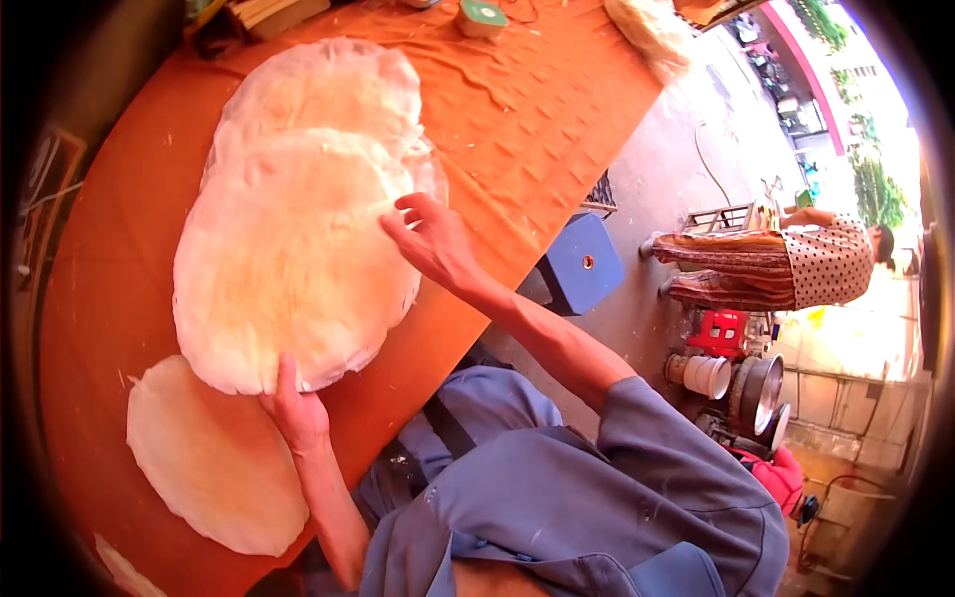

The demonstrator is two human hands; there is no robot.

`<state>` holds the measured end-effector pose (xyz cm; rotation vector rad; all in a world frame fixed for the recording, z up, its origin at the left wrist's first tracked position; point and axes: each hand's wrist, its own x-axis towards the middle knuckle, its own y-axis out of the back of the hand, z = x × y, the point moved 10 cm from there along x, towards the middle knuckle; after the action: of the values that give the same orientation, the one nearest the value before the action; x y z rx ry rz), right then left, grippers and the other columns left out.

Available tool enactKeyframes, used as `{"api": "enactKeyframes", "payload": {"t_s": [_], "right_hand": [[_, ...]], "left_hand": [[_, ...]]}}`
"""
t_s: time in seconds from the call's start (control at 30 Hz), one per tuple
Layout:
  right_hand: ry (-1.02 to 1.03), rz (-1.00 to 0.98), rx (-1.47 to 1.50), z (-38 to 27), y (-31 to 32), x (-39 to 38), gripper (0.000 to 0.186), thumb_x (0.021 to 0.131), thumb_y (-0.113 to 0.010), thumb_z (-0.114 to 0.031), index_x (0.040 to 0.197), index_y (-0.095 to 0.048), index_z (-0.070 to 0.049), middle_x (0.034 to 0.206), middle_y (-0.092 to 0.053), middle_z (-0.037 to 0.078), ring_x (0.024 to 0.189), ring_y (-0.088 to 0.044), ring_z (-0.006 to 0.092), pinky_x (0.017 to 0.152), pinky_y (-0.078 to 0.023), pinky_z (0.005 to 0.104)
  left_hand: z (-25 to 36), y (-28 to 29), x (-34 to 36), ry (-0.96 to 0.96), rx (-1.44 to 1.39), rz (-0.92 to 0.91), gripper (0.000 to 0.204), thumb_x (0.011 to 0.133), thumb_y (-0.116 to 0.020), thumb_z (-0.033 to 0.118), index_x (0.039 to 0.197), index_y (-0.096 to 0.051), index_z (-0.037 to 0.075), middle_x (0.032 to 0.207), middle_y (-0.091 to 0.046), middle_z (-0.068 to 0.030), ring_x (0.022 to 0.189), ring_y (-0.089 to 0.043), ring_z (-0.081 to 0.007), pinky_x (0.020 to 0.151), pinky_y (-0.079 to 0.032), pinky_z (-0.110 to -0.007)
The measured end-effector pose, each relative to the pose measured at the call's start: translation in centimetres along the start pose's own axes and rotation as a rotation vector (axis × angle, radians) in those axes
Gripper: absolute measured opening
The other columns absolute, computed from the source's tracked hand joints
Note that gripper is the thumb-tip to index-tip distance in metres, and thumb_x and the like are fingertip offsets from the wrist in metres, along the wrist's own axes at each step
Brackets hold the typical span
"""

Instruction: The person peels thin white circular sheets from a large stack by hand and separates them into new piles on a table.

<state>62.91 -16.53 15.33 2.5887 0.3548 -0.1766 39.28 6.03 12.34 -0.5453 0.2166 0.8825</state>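
Observation:
Large, thin, pale rounds that look like flatbread lie overlapping on an orange cloth [507, 119]. My left hand [296, 413] grips the near edge of the front flatbread [288, 259], its thumb on top and its fingers underneath. Over the right side of that round is my right hand [430, 237], fingers bent and the tips a little apart; nothing shows between them. Behind it, partly covered, lies another flatbread [323, 85]. A separate flatbread [214, 458] rests at the near left, beside my left forearm.
Beyond the table's right edge stands a blue plastic stool [585, 264]. Farther right are a person in a dotted top [831, 264], a red crate [718, 333], a white bucket [706, 378] and metal pots [761, 393]. A small green-topped tub [482, 18] sits at the table's back.

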Motion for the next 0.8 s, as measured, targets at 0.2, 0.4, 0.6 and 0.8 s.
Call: {"api": "enactKeyframes", "payload": {"t_s": [0.2,0.4,0.6,0.8], "right_hand": [[0.25,0.177,-0.384,2.5,-1.6,6.2,0.053,0.067,-0.079,-0.04,0.098,-0.067,0.001,0.081,-0.067,0.019,0.081,-0.065,0.035,0.071,-0.05,0.0434],[0.003,-0.137,-0.248,3.2,-2.7,9.7,0.041,0.067,-0.081,-0.036,0.079,-0.068,0.001,0.069,-0.065,0.013,0.062,-0.065,0.0253,0.056,-0.051,0.0378],[-0.332,-0.377,0.29,5.1,-6.3,7.7,0.037,0.068,-0.074,-0.02,0.053,-0.045,-0.003,0.056,-0.054,0.008,0.046,-0.054,0.0173,0.043,-0.042,0.0313],[0.005,-0.158,-0.202,5.0,-2.5,8.5,0.031,0.063,-0.075,-0.024,0.074,-0.064,0.003,0.068,-0.063,0.01,0.065,-0.064,0.0207,0.057,-0.049,0.0343]], "left_hand": [[-6.7,2.8,1.6,0.116,-0.086,0.032,0.058,0.09,-0.058,-0.003,0.143,-0.037,0.003,0.145,-0.043,-0.011,0.129,-0.045,-0.0267,0.106,-0.042,-0.042],[-7.4,2.3,3.1,0.155,-0.141,0.07,0.058,0.087,-0.057,-0.008,0.141,-0.04,0.003,0.141,-0.048,-0.0099,0.127,-0.048,-0.0267,0.103,-0.044,-0.041],[-7.3,3.9,2.4,0.187,-0.134,0.093,0.051,0.089,-0.061,-0.001,0.137,-0.047,0.009,0.135,-0.054,-0.006,0.119,-0.055,-0.023,0.093,-0.052,-0.04],[-6.5,2.5,2.3,0.125,-0.143,0.069,0.05,0.089,-0.06,-0.002,0.137,-0.045,0.002,0.135,-0.052,-0.0085,0.122,-0.053,-0.0234,0.097,-0.049,-0.038]]}}
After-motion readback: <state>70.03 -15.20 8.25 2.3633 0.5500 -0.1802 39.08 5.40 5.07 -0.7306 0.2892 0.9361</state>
